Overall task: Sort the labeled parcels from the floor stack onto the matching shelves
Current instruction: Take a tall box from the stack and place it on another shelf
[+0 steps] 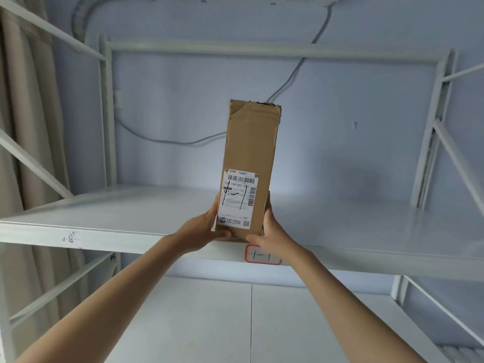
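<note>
A tall, narrow brown cardboard parcel (pixel 250 150) stands upright at the front edge of the upper white shelf (pixel 104 213). A white shipping label with a barcode and black pen strokes covers its lower front. My left hand (pixel 207 226) grips the parcel's lower left side, thumb under the bottom edge. My right hand (pixel 271 231) grips its lower right side. A red-bordered tag (pixel 262 255) with handwritten marks is stuck on the shelf's front lip, right below the parcel.
White metal shelving posts (pixel 107 113) and diagonal braces frame the bay. A grey cable (pixel 167 140) runs across the pale blue back wall. A lower shelf (pixel 209 323) lies beneath. A beige curtain (pixel 26 127) hangs at the left.
</note>
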